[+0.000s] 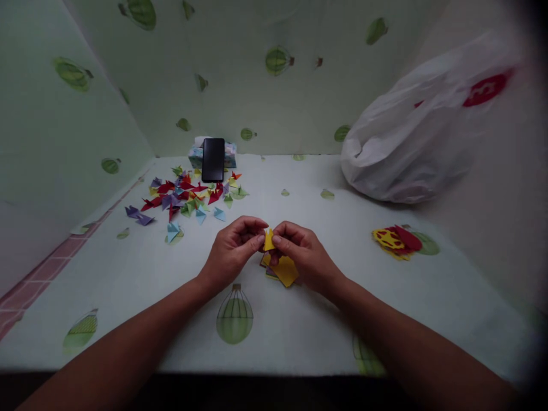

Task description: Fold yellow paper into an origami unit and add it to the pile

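Note:
A small folded yellow paper (269, 240) is held upright between both hands, with narrow points at its top. My left hand (234, 246) pinches its left side between thumb and fingers. On the other side, my right hand (302, 251) grips it the same way, its lower fingers curled beneath. Just below, a small stack of square paper sheets (286, 272) lies on the table, a yellow one on top and darker edges under it. My right hand partly covers the stack.
Many-coloured folded paper cranes (188, 197) lie heaped at the back left. Behind them a black phone (213, 160) leans on a tissue box (230, 153). A white plastic bag (398, 137) stands at the back right. Red and yellow cut-out pieces (396, 241) lie to the right.

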The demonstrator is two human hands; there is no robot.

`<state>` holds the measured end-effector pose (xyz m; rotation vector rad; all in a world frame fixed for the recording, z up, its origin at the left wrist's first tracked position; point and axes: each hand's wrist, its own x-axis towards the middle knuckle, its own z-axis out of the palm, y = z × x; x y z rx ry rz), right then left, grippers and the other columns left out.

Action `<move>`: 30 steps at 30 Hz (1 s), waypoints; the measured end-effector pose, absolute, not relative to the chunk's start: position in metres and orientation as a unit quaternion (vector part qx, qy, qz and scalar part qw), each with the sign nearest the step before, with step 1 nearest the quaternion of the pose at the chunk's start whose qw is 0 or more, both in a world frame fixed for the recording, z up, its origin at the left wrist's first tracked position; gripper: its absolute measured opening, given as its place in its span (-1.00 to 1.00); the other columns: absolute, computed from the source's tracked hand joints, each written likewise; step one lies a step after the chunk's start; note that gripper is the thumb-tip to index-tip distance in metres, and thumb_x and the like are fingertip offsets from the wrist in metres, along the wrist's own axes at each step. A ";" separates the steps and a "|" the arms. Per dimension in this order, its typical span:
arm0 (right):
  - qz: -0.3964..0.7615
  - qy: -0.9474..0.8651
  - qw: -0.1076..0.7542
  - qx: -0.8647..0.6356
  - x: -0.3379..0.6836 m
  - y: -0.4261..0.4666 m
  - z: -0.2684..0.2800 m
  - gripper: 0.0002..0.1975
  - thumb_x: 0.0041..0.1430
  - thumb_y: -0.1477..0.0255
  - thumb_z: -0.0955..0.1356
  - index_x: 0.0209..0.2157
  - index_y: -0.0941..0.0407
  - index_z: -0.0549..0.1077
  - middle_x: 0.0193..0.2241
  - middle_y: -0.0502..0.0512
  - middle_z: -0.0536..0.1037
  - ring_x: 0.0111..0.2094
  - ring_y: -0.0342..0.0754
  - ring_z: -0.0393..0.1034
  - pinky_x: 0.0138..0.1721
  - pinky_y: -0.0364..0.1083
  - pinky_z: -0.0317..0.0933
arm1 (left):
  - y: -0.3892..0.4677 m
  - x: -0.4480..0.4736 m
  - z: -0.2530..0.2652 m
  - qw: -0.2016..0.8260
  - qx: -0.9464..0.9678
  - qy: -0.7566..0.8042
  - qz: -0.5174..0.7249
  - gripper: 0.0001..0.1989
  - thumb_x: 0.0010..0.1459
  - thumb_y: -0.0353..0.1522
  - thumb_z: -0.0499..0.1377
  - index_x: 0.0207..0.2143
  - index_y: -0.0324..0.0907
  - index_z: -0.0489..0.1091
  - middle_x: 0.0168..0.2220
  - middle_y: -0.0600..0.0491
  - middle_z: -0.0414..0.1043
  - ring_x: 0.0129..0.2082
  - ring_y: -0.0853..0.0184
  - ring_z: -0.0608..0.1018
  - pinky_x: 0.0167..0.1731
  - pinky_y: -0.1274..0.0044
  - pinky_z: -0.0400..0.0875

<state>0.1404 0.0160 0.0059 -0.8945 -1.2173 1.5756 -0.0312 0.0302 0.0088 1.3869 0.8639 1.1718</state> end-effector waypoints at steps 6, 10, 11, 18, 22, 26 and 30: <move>0.643 -0.499 0.455 -0.360 0.141 0.017 0.005 -0.77 0.16 0.27 0.42 -0.41 0.12 0.39 -0.60 -0.04 0.47 -0.58 -0.19 0.35 -0.51 -0.17 0.31 | 0.031 -0.033 0.012 0.505 0.616 0.367 0.480 -0.87 0.10 -0.36 0.30 -0.28 -0.21 0.47 -0.38 0.08 0.51 -0.40 0.42 0.55 -0.36 0.58 0.51; 0.652 -0.491 0.457 -0.355 0.141 0.018 0.003 -0.77 0.16 0.27 0.43 -0.40 0.12 0.39 -0.55 -0.03 0.49 -0.58 -0.20 0.37 -0.51 -0.18 0.30 | 0.031 -0.033 0.012 0.509 0.618 0.365 0.474 -0.86 0.11 -0.35 0.29 -0.27 -0.21 0.45 -0.40 0.08 0.50 -0.41 0.40 0.55 -0.36 0.55 0.52; 0.653 -0.490 0.456 -0.354 0.142 0.019 0.002 -0.77 0.16 0.27 0.43 -0.40 0.13 0.39 -0.53 -0.03 0.49 -0.57 -0.20 0.37 -0.51 -0.18 0.30 | 0.031 -0.033 0.012 0.512 0.619 0.362 0.474 -0.85 0.12 -0.34 0.29 -0.27 -0.22 0.45 -0.40 0.07 0.50 -0.41 0.40 0.56 -0.35 0.55 0.52; 0.659 -0.490 0.451 -0.351 0.142 0.019 0.001 -0.78 0.18 0.29 0.42 -0.40 0.13 0.40 -0.58 -0.03 0.49 -0.58 -0.20 0.36 -0.51 -0.20 0.27 | 0.031 -0.034 0.011 0.503 0.632 0.363 0.464 -0.87 0.12 -0.37 0.27 -0.27 -0.22 0.44 -0.40 0.07 0.49 -0.40 0.42 0.54 -0.37 0.58 0.48; 0.664 -0.482 0.451 -0.351 0.142 0.018 0.003 -0.78 0.17 0.29 0.43 -0.41 0.13 0.39 -0.59 -0.04 0.48 -0.59 -0.19 0.36 -0.51 -0.19 0.28 | 0.032 -0.034 0.012 0.497 0.636 0.371 0.459 -0.87 0.11 -0.38 0.28 -0.29 -0.22 0.43 -0.37 0.06 0.49 -0.40 0.41 0.54 -0.36 0.57 0.48; 0.669 -0.474 0.451 -0.353 0.141 0.018 0.004 -0.76 0.14 0.28 0.44 -0.41 0.12 0.39 -0.59 -0.06 0.47 -0.59 -0.18 0.38 -0.50 -0.18 0.30 | 0.032 -0.033 0.011 0.477 0.638 0.381 0.470 -0.88 0.10 -0.37 0.28 -0.33 -0.22 0.42 -0.41 0.08 0.48 -0.42 0.41 0.53 -0.38 0.57 0.47; 0.678 -0.468 0.447 -0.348 0.141 0.019 0.001 -0.76 0.12 0.27 0.46 -0.38 0.12 0.41 -0.58 -0.07 0.47 -0.58 -0.17 0.40 -0.48 -0.16 0.32 | 0.031 -0.033 0.011 0.436 0.660 0.393 0.469 -0.90 0.10 -0.38 0.27 -0.35 -0.21 0.43 -0.42 0.07 0.48 -0.43 0.41 0.52 -0.39 0.57 0.45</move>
